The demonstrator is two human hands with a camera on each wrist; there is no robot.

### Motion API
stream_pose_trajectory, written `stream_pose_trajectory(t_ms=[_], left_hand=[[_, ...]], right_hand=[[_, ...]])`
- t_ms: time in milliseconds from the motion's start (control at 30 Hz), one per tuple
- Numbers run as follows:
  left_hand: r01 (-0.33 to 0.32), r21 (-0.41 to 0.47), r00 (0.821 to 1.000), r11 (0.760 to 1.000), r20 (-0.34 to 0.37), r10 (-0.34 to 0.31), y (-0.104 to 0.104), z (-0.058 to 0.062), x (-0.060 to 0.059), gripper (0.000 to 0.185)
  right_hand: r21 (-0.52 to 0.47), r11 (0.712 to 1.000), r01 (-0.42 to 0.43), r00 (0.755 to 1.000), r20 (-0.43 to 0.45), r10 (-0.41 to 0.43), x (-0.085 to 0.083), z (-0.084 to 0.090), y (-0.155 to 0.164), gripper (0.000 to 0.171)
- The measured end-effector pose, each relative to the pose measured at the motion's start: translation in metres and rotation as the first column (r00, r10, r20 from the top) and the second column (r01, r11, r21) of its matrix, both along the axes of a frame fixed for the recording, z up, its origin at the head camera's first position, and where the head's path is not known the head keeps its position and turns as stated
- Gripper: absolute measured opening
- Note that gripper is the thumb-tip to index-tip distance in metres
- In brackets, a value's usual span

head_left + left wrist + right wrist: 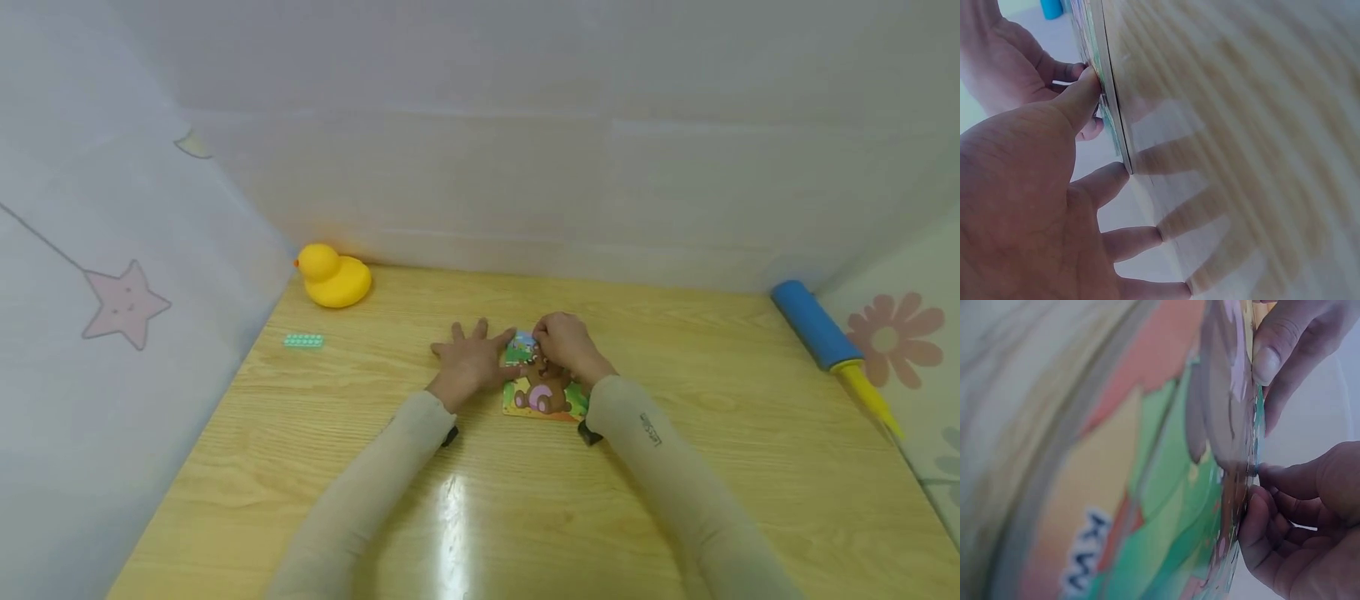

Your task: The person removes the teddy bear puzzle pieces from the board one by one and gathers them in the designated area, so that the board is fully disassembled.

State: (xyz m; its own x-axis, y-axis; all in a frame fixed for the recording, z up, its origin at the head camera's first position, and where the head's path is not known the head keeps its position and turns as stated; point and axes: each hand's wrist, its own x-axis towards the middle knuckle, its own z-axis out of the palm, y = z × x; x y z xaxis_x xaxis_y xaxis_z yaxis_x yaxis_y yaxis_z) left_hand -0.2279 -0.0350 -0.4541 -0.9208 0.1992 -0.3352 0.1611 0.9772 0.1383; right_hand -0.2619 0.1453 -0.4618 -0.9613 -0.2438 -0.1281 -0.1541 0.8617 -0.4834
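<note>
Left hand [471, 357] flat, right hand [566, 343] curled.

A: What did the head view have?
B: Bear puzzle board [545, 393] lay flat mid-table [675, 500]. Left hand [471, 360] rested flat, fingers spread, touching the board's left edge. Right hand [566, 343] had fingers curled over the board's far part.

A: Anything else on the table?
B: Yellow duck [334, 276] sat at the far left corner. Small green strip [303, 340] lay near the left edge. Blue-and-yellow pump [831, 347] lay along the right edge.
</note>
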Motion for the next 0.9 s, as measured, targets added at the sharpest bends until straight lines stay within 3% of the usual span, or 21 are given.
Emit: stream_pose_trajectory(t_ms=[200,567,900], left_hand=[[0.005,0.002,1.000,1.000,-0.021,-0.005,0.0003,-0.0007,-0.0003,0.082],[0.005,-0.029,1.000,1.000,-0.005,-0.005,0.0003,-0.0014,-0.0009,0.084],[0.008,-0.036,0.999,0.999,-0.037,-0.010,0.0014,-0.0064,-0.0026,0.084]], right_hand=[[-0.022,0.999,0.035,0.999,0.037,-0.034,0.0019,0.0031,0.0004,0.027],[-0.090,0.994,0.062,0.998,0.017,-0.061,0.0049,-0.0022,0.0035,0.024],[-0.289,0.946,0.146,0.987,0.113,-0.118,0.0046,-0.0068,0.0072,0.018]])
